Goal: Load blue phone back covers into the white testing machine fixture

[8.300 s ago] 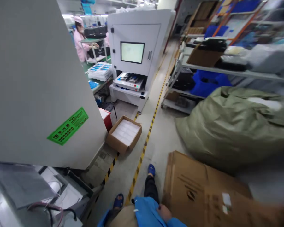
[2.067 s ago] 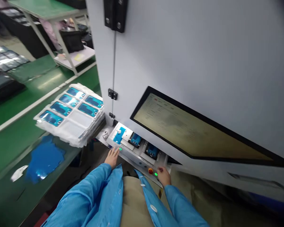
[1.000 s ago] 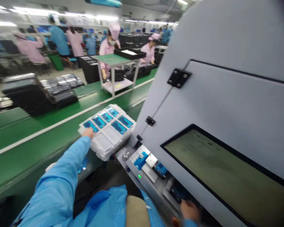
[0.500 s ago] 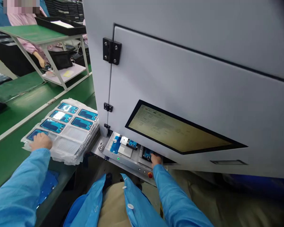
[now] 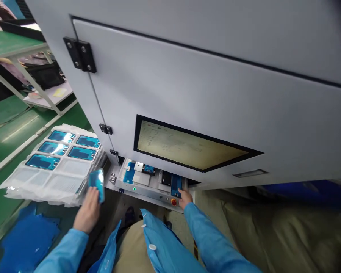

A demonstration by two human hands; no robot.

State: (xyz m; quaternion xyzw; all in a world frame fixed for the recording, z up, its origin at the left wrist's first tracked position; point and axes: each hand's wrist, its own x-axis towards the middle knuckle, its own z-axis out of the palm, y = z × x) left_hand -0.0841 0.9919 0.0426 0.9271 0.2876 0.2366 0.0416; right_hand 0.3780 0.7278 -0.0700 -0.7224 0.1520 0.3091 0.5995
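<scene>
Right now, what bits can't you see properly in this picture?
Head view only:
- Screen: writing too small and slanted to read.
- Blue part in the left hand: blurred.
- Right hand: its grip on the blue piece is unclear.
- Blue sheets: cut off by the edge.

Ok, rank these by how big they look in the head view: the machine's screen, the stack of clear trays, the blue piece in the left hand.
1. screen
2. stack of clear trays, close behind; it looks nearly as large, so this order is unsure
3. blue piece in the left hand, clearly smallest
</scene>
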